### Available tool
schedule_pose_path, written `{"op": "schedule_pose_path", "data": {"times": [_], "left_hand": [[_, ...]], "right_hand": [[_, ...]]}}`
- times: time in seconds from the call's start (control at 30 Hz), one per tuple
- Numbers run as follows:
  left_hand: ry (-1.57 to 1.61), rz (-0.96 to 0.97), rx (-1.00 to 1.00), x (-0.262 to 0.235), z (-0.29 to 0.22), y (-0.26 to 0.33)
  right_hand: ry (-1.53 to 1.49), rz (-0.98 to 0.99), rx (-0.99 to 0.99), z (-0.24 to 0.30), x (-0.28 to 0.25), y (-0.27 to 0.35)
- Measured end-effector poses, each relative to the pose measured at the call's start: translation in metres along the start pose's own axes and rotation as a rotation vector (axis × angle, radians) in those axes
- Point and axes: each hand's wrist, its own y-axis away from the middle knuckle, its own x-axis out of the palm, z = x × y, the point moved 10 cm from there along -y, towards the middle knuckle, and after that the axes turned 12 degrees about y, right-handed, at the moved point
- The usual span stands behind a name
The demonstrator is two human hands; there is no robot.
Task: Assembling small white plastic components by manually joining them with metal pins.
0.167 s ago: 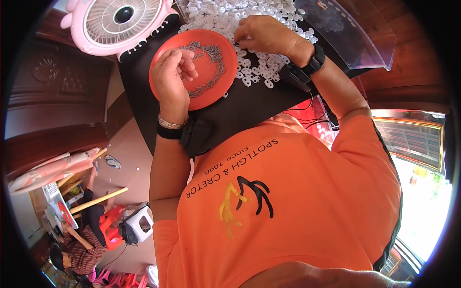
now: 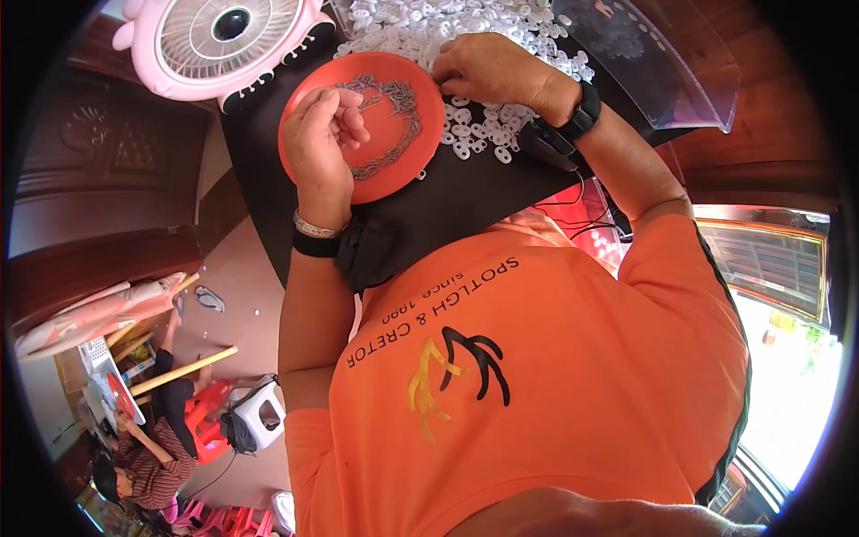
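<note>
A red round plate (image 2: 407, 157) lies on the black tabletop (image 2: 483, 192), with several small dark metal pieces spread in a ring on it. My left hand (image 2: 324, 148) hovers over the plate's left side with fingers curled, pinching something too small to make out. My right hand (image 2: 492, 70) rests on a heap of small white plastic rings (image 2: 429, 27) just right of the plate, fingers bent down into the pile. A dark watch sits on my right wrist, a black band and a bracelet on my left.
A pink and white desk fan (image 2: 224, 36) stands at the table's far left. A clear plastic cover (image 2: 662, 63) lies at the far right. Below left, another person (image 2: 143, 465) sits on the floor near a white stool (image 2: 264, 412) and red stools.
My left hand's fingers have curled a little tighter over the plate. My right hand stays on the white rings.
</note>
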Motion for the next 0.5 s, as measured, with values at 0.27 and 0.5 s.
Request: {"op": "schedule_pose_path", "data": {"times": [0.27,0.5], "left_hand": [[-0.004,0.011,-0.008,0.001,0.001,0.0],[-0.003,0.016,-0.008,0.001,0.002,-0.001]], "right_hand": [[-0.064,0.06,0.037,0.005,-0.002,-0.002],[-0.053,0.009,0.066,-0.003,0.0,-0.002]]}}
